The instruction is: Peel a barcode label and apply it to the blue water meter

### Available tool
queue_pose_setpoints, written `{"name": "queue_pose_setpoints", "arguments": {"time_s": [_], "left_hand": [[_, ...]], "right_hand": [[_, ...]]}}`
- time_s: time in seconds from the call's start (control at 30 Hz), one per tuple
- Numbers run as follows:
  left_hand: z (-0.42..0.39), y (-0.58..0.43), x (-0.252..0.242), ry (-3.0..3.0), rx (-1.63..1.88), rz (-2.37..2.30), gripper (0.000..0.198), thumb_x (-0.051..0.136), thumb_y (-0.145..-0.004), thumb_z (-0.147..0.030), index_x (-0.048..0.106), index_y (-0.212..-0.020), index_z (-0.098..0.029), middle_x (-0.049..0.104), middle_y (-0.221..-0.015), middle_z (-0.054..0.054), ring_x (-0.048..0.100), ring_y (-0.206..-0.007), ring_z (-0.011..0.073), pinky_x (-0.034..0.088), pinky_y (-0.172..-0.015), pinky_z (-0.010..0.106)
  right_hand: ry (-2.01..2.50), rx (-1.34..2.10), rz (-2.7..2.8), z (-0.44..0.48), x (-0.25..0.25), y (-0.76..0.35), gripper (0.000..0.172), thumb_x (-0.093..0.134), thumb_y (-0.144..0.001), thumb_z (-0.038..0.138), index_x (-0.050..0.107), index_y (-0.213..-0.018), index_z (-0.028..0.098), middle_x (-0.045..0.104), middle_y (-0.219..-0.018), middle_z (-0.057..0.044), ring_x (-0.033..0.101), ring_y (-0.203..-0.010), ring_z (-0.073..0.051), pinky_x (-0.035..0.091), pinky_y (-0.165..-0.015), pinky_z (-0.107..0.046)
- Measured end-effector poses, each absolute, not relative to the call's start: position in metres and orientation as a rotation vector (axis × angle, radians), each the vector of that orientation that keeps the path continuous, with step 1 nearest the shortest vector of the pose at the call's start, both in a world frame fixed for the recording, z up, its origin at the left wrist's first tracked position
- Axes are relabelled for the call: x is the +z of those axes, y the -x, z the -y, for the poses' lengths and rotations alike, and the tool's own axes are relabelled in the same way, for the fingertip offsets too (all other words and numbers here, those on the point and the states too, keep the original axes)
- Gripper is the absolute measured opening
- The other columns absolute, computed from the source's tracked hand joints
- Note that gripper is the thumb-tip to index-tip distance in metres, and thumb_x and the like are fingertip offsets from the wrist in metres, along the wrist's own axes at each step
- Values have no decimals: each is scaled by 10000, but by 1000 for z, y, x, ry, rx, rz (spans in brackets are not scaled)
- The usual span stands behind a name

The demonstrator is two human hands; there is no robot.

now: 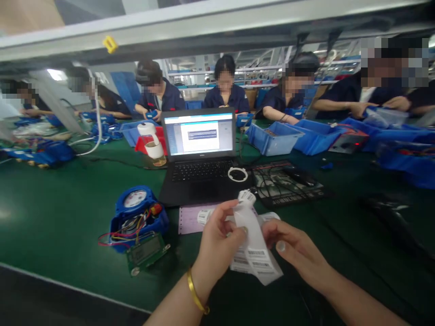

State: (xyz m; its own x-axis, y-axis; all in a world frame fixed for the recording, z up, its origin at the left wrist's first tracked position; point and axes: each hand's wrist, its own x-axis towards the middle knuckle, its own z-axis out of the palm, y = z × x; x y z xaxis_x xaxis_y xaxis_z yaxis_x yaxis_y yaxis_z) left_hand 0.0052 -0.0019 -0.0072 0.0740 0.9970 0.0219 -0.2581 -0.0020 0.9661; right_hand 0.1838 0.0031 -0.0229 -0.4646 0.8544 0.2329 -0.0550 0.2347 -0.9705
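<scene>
A strip of white barcode labels (256,253) hangs in front of the laptop, its lower end loose. My left hand (220,240), with a gold bangle at the wrist, pinches the strip between thumb and fingers. Close by the strip's right edge is my right hand (295,249), fingers curled and thumb apart; whether its fingertips touch the strip is unclear. Behind my hands are a roll of labels (247,197), another label roll (204,217) and a pink printed sheet (190,220). An opened blue meter housing (139,217) with wires and a green circuit board (147,254) lies to the left.
A laptop (200,176) stands behind, with a white ring (238,174) on it. A mouse (301,175) and cables lie on a patterned mat (272,181). Beyond are a bottle (152,145), blue bins (273,138) and several co-workers. A shelf beam (217,31) crosses overhead.
</scene>
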Motion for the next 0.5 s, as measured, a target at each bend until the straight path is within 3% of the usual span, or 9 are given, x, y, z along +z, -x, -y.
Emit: {"name": "queue_pose_setpoints", "arguments": {"time_s": [0.23,0.5], "left_hand": [[6,-5,-10,-1103,1257,-1018,505,622,-606,-115,572,-1106,-164,602,-1009,64,475,-601,67,386,-528,186],[8,-8,-9,-1183,1224,-1074,500,630,-620,-93,599,-1111,-183,597,-968,39,476,-586,62,379,-523,189]], "right_hand": [[942,1452,1759,-7,-39,-197,250,632,-812,444,665,-811,195,627,-766,-83,627,-688,-230,526,-597,-288],[1022,1480,1610,-8,-61,-210,207,701,-729,403,706,-855,240,646,-752,-92,643,-641,-250,545,-546,-288]]}}
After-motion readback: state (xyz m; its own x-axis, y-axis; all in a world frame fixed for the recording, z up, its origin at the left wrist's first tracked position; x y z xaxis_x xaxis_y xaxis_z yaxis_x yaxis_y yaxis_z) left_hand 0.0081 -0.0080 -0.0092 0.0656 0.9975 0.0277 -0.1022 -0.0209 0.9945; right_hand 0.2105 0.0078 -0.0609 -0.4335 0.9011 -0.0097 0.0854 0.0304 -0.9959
